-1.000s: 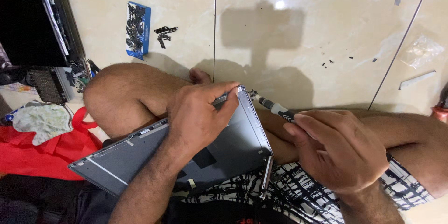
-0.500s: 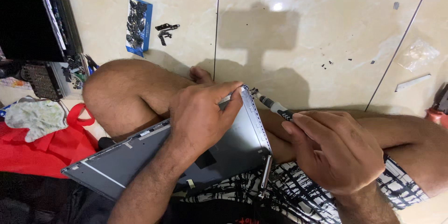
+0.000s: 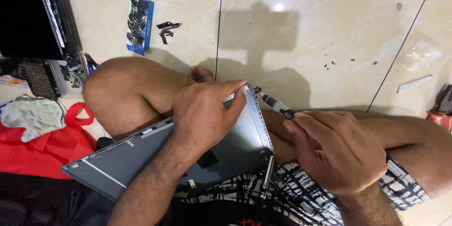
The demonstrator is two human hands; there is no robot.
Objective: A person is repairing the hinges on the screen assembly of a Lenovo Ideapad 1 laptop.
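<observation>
1. We see a grey laptop lid panel [image 3: 235,146] lying across the person's lap, resting on the bent leg and on the black-and-white patterned shorts [image 3: 301,193]. Its far corner points toward the tiled floor [image 3: 329,33].
2. The left hand [image 3: 207,113] lies on top of the panel and grasps its upper edge; the index finger is stretched to the far corner.
3. The right hand [image 3: 339,153] is closed around the handle of a small screwdriver [image 3: 275,105]. The shaft is black and silver, and its tip touches the far corner of the panel, just beside the left fingertip.
4. On the inner face of the panel there is a dark square patch near the left wrist, and a thin pale strip runs along the near end.
5. On the floor beyond the knee lies a blue rectangular card [image 3: 139,24] with small black parts on it. Just beside it lie two loose black metal pieces [image 3: 167,29].
6. At the left there is a red bag [image 3: 42,153] with a pale crumpled cloth [image 3: 30,117] on top.
7. At the top left stands a dark opened device [image 3: 33,14] with exposed parts at its edge.
8. Some tiny dark specks [image 3: 336,62] are scattered on the floor at the right, well apart from the hands, and a clear crumpled wrapper [image 3: 419,54] lies farther right.
</observation>
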